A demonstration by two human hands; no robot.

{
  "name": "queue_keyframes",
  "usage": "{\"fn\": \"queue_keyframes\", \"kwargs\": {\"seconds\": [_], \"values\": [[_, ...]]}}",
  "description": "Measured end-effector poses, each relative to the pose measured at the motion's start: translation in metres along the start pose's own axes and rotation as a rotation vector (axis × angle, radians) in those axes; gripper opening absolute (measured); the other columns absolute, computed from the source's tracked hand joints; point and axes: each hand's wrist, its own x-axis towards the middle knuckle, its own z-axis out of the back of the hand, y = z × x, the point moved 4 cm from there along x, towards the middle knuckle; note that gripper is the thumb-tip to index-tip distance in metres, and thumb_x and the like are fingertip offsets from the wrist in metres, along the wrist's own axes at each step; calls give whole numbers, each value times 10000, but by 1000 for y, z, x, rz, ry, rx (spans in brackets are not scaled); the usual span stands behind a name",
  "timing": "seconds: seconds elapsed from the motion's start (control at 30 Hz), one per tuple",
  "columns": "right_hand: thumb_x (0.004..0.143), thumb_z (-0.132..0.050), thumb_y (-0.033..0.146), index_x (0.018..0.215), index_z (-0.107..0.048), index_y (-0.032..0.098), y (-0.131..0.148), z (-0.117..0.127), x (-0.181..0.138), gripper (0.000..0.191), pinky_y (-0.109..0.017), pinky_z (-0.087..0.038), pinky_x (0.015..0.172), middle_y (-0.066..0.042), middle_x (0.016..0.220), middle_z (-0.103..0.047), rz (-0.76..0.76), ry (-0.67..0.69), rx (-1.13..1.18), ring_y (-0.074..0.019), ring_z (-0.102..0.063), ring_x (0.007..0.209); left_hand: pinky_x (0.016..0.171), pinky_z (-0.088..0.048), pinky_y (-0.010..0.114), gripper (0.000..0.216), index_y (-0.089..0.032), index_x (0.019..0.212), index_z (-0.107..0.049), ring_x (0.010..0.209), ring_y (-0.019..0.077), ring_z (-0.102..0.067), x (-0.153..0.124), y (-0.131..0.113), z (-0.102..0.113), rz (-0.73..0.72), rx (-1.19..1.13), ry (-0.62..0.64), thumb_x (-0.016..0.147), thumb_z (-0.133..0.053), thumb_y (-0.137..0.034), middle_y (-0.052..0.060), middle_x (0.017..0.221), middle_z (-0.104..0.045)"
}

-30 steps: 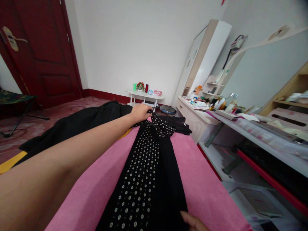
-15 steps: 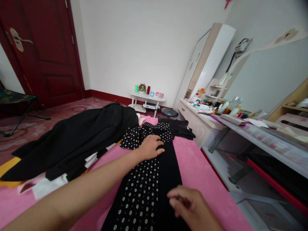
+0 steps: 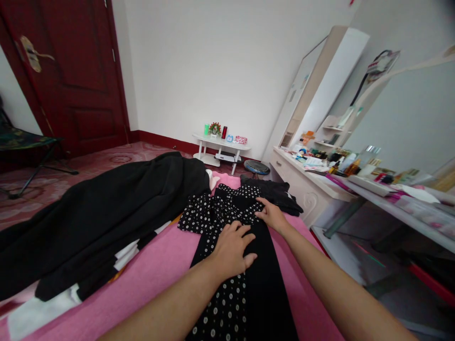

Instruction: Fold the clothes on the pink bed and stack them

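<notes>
A black garment with a white polka-dot panel (image 3: 232, 293) lies lengthwise on a pink blanket (image 3: 156, 274). My left hand (image 3: 232, 248) rests flat on its middle, fingers spread and open. My right hand (image 3: 272, 214) reaches further out and lies on the garment's upper part, beside the dotted ruffled top (image 3: 213, 210), fingers stretched out. Neither hand grips the cloth.
A heap of black clothes (image 3: 95, 213) with white pieces covers the left of the blanket. Another folded black garment (image 3: 280, 196) lies beyond my right hand. A cluttered white dresser (image 3: 313, 177) stands at right, a small white table (image 3: 220, 144) by the far wall, a dark red door (image 3: 67, 76) at left.
My left hand slid back along the garment toward me. My right hand moved from near the lower edge forward onto the garment's upper part. The view shifted slightly left.
</notes>
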Motion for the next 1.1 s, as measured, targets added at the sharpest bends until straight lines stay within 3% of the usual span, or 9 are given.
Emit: {"fn": "queue_keyframes", "kwargs": {"seconds": [0.1, 0.13, 0.3, 0.43, 0.6, 0.8, 0.93, 1.03, 1.1], "values": [[675, -659, 260, 728, -694, 209, 1, 2, 31, 82, -226, -418, 624, -2, 619, -643, -62, 5, -85, -154, -608, 640, 931, -362, 447, 465, -270, 1206, -569, 1134, 278, -406, 0, 1, -4, 4, 14, 25, 783, -593, -461, 22, 1335, -504], [703, -626, 265, 690, -684, 204, 1, 1, 38, 86, -233, -418, 641, -21, 651, -659, -90, -24, -105, -165, -618, 671, 927, -364, 450, 475, -275, 1217, -561, 1134, 279, -406, 0, 1, -5, 8, 19, 34, 786, -587, -471, 25, 1348, -493], [803, -490, 247, 961, -650, 200, 5, -27, 43, 229, -256, -426, 734, -75, 907, -695, -209, -136, -168, -204, -633, 875, 924, -362, 464, 505, -286, 1247, -534, 1146, 289, -402, 0, 3, -8, 35, 54, 68, 793, -559, -506, 45, 1376, -461], [807, -499, 180, 1141, -559, 156, 11, -52, 37, 340, -281, -439, 754, -92, 911, -695, -224, -57, -175, -212, -643, 874, 938, -356, 470, 566, -236, 1276, -499, 1135, 288, -410, 1, 2, -7, 64, 70, 58, 789, -550, -520, 71, 1327, -498], [687, -621, 150, 1252, -491, 94, 24, -37, 28, 583, -283, -459, 790, -129, 1035, -671, -161, 88, -160, -225, -638, 924, 917, -386, 444, 505, -188, 1222, -534, 1082, 280, -454, 1, 4, -1, 89, 4, 19, 811, -542, -481, 90, 1225, -572], [911, -318, 315, 1418, -319, 167, 52, -45, -39, 529, -393, -244, 1091, -77, 1469, -344, -27, 34, -142, -215, -280, 1358, 821, -451, 339, 245, -206, 883, -651, 871, 190, -562, 0, 13, 5, 155, -183, -113, 898, -407, -221, 30, 884, -667], [943, -219, 403, 1433, -306, 209, 51, -66, -62, 534, -511, -130, 1110, -17, 1520, -234, -93, 186, -183, -229, -133, 1407, 836, -453, 305, 211, -225, 904, -624, 911, 167, -571, -5, 22, 33, 223, -204, -308, 885, -419, -178, 12, 948, -647], [943, -206, 431, 1440, -292, 194, 50, -65, -60, 558, -504, -122, 1114, -15, 1523, -222, -92, 160, -166, -219, -130, 1406, 903, -424, 342, 182, -229, 1005, -578, 1039, 206, -531, -9, 43, 70, 362, -22, -474, 862, -471, -192, 40, 1061, -601], [942, -209, 439, 1431, -313, 189, 50, -63, -59, 559, -501, -125, 1115, -15, 1516, -241, -89, 127, -145, -218, -147, 1401, 895, -427, 374, 280, -220, 1105, -531, 1072, 245, -521, -13, 63, 90, 503, 136, -473, 826, -543, -242, 76, 1117, -569]]}}
